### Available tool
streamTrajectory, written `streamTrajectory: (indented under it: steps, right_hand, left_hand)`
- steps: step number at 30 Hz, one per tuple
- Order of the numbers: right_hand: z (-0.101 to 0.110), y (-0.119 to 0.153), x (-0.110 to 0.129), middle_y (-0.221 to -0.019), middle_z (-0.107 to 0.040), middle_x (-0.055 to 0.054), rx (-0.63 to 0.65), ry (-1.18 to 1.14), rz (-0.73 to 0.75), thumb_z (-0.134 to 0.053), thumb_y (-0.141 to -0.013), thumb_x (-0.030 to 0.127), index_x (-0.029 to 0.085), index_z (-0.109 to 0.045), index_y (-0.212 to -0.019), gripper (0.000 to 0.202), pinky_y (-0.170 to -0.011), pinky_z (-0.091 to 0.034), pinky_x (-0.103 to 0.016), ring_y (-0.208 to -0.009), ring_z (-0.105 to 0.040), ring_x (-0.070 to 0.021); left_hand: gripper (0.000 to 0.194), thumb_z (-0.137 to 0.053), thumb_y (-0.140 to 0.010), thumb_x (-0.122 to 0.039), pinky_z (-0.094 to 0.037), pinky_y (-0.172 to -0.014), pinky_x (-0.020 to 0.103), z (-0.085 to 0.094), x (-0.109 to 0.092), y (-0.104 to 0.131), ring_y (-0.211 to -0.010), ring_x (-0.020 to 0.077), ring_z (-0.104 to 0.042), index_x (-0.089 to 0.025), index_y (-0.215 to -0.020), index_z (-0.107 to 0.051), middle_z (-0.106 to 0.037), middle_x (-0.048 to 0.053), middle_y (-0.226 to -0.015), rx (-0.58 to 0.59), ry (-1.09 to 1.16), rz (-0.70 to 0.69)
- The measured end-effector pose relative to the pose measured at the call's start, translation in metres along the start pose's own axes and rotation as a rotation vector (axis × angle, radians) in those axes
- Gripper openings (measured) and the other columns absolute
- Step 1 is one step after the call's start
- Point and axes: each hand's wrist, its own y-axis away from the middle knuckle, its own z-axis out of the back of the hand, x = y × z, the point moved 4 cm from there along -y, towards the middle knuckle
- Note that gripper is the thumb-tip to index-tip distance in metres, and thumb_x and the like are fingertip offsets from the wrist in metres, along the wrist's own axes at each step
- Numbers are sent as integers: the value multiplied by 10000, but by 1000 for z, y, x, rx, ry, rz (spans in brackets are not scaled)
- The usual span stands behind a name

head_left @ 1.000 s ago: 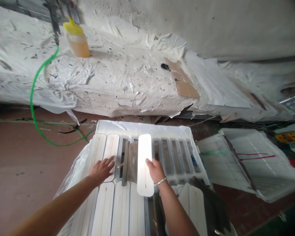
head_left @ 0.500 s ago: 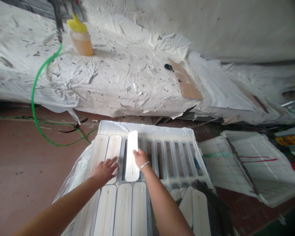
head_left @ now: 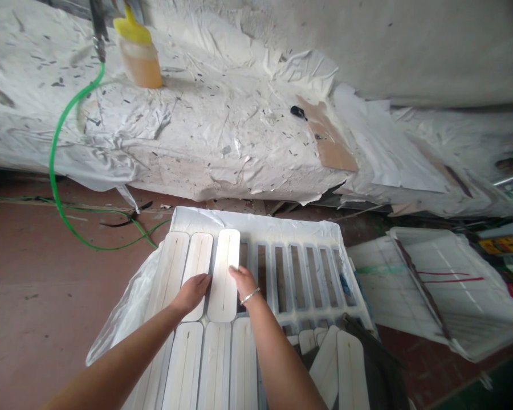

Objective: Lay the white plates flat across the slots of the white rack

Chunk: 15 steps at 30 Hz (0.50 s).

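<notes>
A long white strip with rounded ends and a thin centre line lies over a slot of the slotted white rack. My right hand grips its right edge, thumb on top; the fingers beneath are hidden. My left hand is at the strip's left side, over a similar strip, its fingers close together; whether it pinches anything is unclear. More such strips fill the rack's left part and front row. Loose strips lie in a pile on dark cloth at the right front.
Behind the rack runs a ledge covered in stained white sheeting, with a yellow-capped bottle and a piece of cardboard. A green hose hangs down to the floor at left. White crates stand at right.
The held strip has moved left and down onto the rack, beside the neighbouring strip. My left hand has moved right towards it, its spread fingers drawn together.
</notes>
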Motion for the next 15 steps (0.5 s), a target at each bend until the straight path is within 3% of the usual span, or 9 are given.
streamTrajectory:
  steps: [4, 9, 12, 15]
  right_hand:
    - [0, 5, -13, -652, -538, 18, 18, -119, -51, -521, -706, 545, 181, -489, -764, 370, -634, -435, -248, -598, -483, -110]
    - [1, -10, -15, -580, -488, 52, 46, -9, -6, -609, -646, 558, 171, -479, -645, 408, -634, -380, -230, -605, -430, -90]
    - [3, -12, -21, -548, -457, 67, 92, 31, -15, -617, -641, 553, 158, -489, -629, 415, -610, -354, -223, -580, -390, -75]
    - [2, -10, -28, -605, -513, 45, 111, 29, -24, -571, -658, 592, 158, -508, -698, 441, -624, -390, -230, -611, -453, -91]
  left_hand:
    - [448, -365, -852, -528, -495, -654, 308, -11, 8, -3, -706, 193, -611, -142, -791, -584, -629, 71, -733, 27, 98, 50]
    - [464, -301, -864, -541, -506, -605, 272, -9, 6, -11, -692, 154, -608, -142, -849, -539, -622, 75, -811, 2, 190, 124]
    - [329, -455, -809, -466, -468, -508, 247, -10, -2, -13, -620, 152, -604, -152, -864, -533, -624, 59, -781, 6, 140, 147]
    - [297, -579, -736, -408, -399, -445, 241, -10, -10, -10, -491, 145, -566, -159, -879, -500, -609, 30, -689, -65, 24, 149]
